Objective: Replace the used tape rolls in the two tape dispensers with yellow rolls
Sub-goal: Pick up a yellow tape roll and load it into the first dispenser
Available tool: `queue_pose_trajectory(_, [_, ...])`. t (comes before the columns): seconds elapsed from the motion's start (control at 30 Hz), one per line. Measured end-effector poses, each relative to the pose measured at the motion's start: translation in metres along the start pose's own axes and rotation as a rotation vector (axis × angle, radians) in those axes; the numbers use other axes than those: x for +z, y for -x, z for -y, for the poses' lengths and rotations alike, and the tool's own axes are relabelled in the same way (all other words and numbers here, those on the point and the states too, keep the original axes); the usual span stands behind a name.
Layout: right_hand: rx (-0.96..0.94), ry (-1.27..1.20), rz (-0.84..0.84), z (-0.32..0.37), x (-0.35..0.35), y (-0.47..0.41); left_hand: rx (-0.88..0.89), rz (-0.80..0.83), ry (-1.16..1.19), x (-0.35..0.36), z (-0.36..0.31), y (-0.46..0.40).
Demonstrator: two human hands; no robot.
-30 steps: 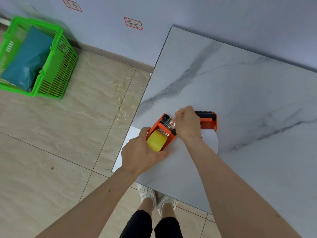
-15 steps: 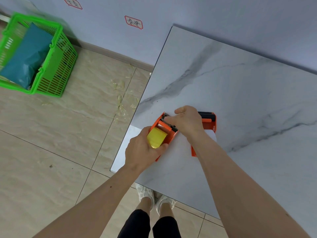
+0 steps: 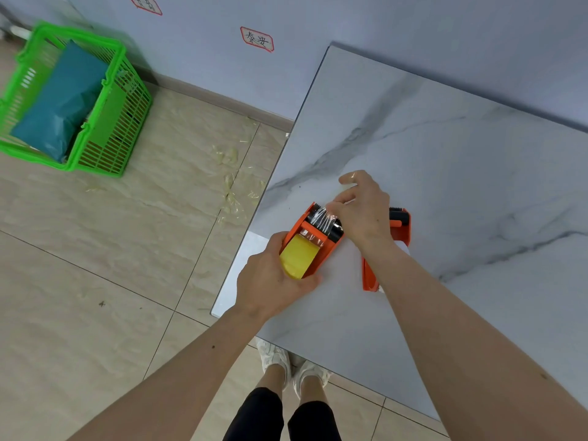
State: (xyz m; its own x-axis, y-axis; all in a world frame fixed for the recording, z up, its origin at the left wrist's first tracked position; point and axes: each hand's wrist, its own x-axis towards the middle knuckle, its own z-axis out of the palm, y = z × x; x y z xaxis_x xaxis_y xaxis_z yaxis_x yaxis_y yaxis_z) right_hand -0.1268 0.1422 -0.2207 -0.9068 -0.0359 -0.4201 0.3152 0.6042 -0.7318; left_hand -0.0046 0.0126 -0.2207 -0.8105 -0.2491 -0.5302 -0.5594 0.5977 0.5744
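Observation:
An orange tape dispenser [image 3: 329,249] lies near the left edge of the marble table, with a yellow roll [image 3: 299,257] seated in it. My left hand [image 3: 270,283] grips the dispenser's rear end around the roll. A strip of clear-looking tape [image 3: 321,219] stretches over the dispenser's black front roller. My right hand [image 3: 362,208] pinches the end of that strip just beyond the roller. A second orange dispenser [image 3: 401,226] lies behind my right wrist, mostly hidden; a white roll shows in it.
The marble table [image 3: 445,154] stands against a pale wall. A green basket [image 3: 105,122] with a teal bag sits on the tiled floor at the far left. Scraps of used tape [image 3: 229,186] litter the floor beside the table's edge.
My right hand has drawn the tape strip forward over the front roller and away from me. My left hand keeps its hold on the dispenser.

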Motion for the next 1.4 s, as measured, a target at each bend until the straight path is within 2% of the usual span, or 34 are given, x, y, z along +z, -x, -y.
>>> queue_pose_trajectory(0.23, [-0.053, -0.021, -0.034, -0.003, -0.002, 0.000, 0.010, -0.023, -0.040, 0.002, -0.003, -0.003])
queue_pose_trajectory(0.37, [-0.054, -0.068, -0.110, -0.002, -0.010, -0.011, 0.032, -0.022, -0.121, 0.002, 0.005, -0.001])
queue_pose_trajectory(0.47, [-0.074, -0.050, -0.070, 0.002, -0.013, -0.015, 0.020, 0.003, -0.082, 0.002, 0.010, 0.005])
queue_pose_trajectory(0.67, [-0.094, -0.078, -0.151, 0.007, -0.026, -0.024, 0.018, -0.020, -0.060, 0.003, 0.017, 0.008])
queue_pose_trajectory(0.9, [-0.029, -0.123, -0.127, 0.009, -0.031, -0.027, 0.059, -0.106, 0.216, -0.003, 0.025, 0.014])
queue_pose_trajectory(1.07, [-0.047, -0.089, -0.171, 0.019, -0.038, -0.030, 0.094, -0.068, 0.183, -0.009, 0.015, 0.013])
queue_pose_trajectory(1.17, [-0.081, -0.069, -0.240, 0.023, -0.045, -0.037, 0.096, -0.081, 0.161, -0.009, 0.016, 0.014])
queue_pose_trajectory(1.4, [-0.089, -0.060, -0.271, 0.024, -0.052, -0.043, 0.123, -0.134, 0.222, -0.013, 0.016, 0.018])
